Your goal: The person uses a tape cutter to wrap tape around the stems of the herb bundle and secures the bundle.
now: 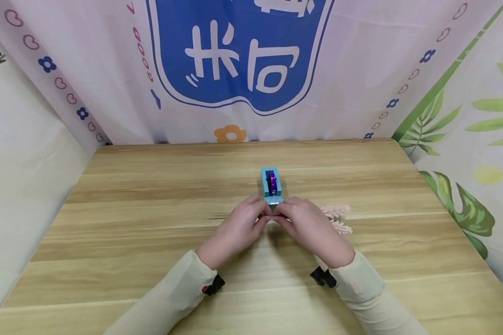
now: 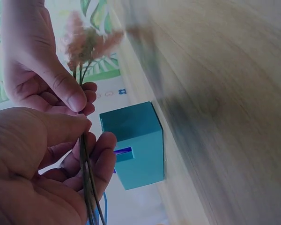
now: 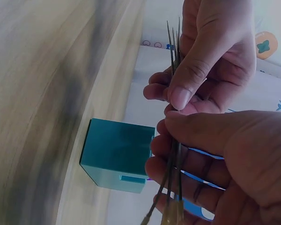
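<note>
A small bunch of pink flower sprigs on thin stems lies across both hands, its heads out past the right hand. My left hand pinches the stems between thumb and fingers, and their bare ends stick out to the left. Right beside it, my right hand pinches the same stems nearer the flowers, the two thumbs almost touching. Just beyond the fingertips stands a blue tape dispenser with a purple roll in its slot. Whether tape is between the fingertips cannot be made out.
The wooden table spreads around the hands. Behind it hangs a printed cloth with a blue badge, and a leaf-patterned cloth hangs at the right. Both wrists wear small black cameras.
</note>
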A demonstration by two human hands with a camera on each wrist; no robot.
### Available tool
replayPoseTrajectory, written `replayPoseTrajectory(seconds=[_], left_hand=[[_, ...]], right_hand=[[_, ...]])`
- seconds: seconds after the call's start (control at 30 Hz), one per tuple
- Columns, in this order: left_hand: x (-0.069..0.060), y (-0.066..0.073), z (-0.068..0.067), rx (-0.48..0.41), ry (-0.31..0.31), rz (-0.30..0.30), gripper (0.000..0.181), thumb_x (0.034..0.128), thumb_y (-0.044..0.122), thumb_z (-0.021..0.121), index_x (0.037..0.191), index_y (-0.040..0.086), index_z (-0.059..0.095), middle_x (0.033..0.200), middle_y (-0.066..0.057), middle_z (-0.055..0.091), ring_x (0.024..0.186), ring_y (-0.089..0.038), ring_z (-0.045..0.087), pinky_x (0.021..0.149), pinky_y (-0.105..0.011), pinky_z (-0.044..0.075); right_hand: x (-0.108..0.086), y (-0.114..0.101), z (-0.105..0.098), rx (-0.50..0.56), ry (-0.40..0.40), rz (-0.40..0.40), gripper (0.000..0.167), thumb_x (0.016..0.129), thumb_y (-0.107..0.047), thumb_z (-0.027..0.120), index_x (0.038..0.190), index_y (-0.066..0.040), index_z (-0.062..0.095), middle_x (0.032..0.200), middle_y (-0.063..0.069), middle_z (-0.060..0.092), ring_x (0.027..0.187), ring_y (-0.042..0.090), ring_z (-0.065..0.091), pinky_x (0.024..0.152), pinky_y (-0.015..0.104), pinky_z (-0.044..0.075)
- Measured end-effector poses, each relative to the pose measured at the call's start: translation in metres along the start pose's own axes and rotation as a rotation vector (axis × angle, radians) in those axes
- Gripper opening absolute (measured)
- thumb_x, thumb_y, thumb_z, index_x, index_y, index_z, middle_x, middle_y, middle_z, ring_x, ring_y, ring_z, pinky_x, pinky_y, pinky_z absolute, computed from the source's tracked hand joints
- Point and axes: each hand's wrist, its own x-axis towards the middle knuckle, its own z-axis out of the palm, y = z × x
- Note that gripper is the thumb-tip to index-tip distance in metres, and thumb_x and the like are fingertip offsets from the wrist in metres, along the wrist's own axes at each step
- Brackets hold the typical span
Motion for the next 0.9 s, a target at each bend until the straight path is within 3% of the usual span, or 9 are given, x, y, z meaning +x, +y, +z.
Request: replayPoseTrajectory(seconds=[0.23, 0.6, 0.9], left_hand=[[0.0, -0.002, 0.001, 0.005, -0.032, -0.026, 0.004, 0.0974, 0.002, 0.071, 0.098, 0.005, 0.074, 0.095, -0.005, 0.066, 0.083, -0.013, 0.057, 0.074, -0.025, 0.052], [0.001, -0.007, 0.006, 0.038, -0.192, -0.15, 0.006, 0.0986, 0.007, 0.07, 0.095, 0.007, 0.074, 0.09, -0.004, 0.065, 0.077, -0.014, 0.055, 0.071, -0.027, 0.051], [0.001, -0.011, 0.013, 0.109, -0.209, -0.145, 0.008, 0.0959, 0.008, 0.073, 0.088, 0.009, 0.072, 0.086, -0.004, 0.065, 0.077, -0.015, 0.055, 0.072, -0.032, 0.051]], right_hand=[[0.001, 0.001, 0.005, -0.032, -0.013, -0.017, 0.004, 0.094, -0.014, 0.077, 0.091, -0.015, 0.078, 0.087, -0.004, 0.075, 0.081, 0.013, 0.068, 0.08, 0.039, 0.056], [-0.002, -0.002, 0.02, -0.049, -0.091, 0.006, 0.006, 0.091, -0.02, 0.081, 0.091, -0.016, 0.077, 0.088, -0.004, 0.073, 0.081, 0.014, 0.068, 0.08, 0.038, 0.055], [-0.002, -0.002, 0.027, -0.075, -0.145, 0.011, 0.008, 0.092, -0.021, 0.08, 0.097, -0.015, 0.076, 0.093, -0.002, 0.075, 0.09, 0.018, 0.07, 0.083, 0.04, 0.053]])
